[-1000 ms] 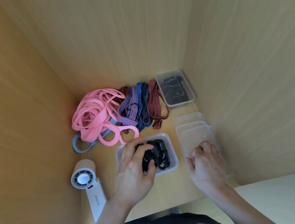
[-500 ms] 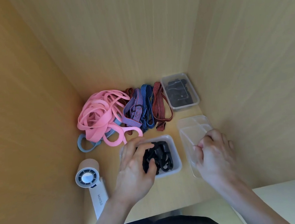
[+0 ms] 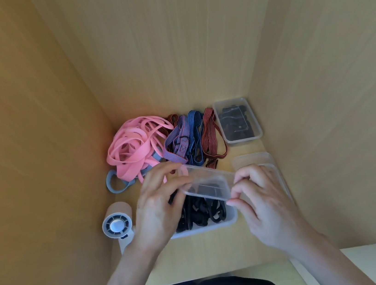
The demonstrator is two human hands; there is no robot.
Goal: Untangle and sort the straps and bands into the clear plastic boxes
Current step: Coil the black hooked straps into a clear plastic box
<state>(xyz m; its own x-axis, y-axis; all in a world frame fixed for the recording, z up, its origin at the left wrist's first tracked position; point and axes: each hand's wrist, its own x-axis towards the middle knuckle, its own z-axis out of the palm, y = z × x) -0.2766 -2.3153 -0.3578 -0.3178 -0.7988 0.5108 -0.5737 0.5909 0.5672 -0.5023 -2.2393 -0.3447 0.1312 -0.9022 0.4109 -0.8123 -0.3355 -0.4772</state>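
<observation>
left hand (image 3: 157, 209): pinches the left end of the clear lid (image 3: 208, 185).
right hand (image 3: 263, 204): pinches its right end.
clear lid: tilted, just above the box of black straps (image 3: 218, 226).
pink bands (image 3: 132, 147), striped straps (image 3: 191, 137): heaped behind that box.

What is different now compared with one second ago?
The right hand took a clear plastic piece from the stack on the right and carried it left, above the box of black straps. The left hand left those straps and now grips the piece's other end. The pink bands, striped straps, far box and fan stayed put.
</observation>
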